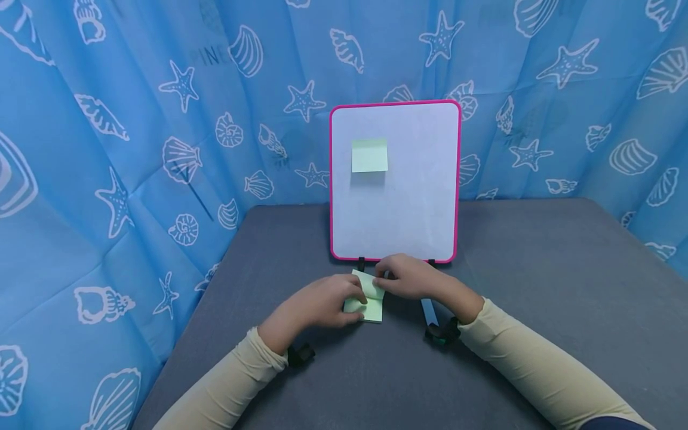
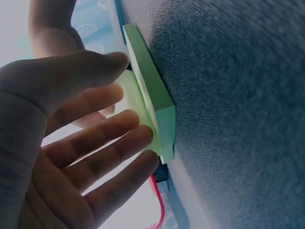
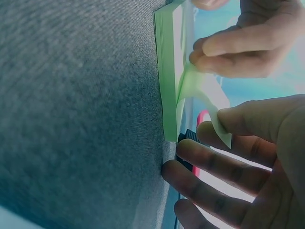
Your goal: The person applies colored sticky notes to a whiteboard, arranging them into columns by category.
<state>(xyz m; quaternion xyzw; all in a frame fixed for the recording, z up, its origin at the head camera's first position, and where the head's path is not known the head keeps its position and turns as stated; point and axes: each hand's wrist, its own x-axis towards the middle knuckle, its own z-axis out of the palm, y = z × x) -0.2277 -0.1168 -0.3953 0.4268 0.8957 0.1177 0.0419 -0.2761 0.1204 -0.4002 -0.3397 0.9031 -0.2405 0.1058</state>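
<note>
A pale green sticky note pad lies on the grey table between my hands. Its top sheet is peeled up and bent away from the pad, as the right wrist view shows. The thumb and forefinger of my right hand pinch a corner of that sheet; the other fingers are spread. My left hand is at the pad's left side. Its fingers reach out with their tips against the lifted sheet, and its thumb is by the pad's edge.
Behind the pad stands a whiteboard with a pink frame, on small black feet. One green sticky note is stuck on its upper left. A light-blue strip lies beneath my right wrist. A blue shell-patterned curtain hangs behind the table.
</note>
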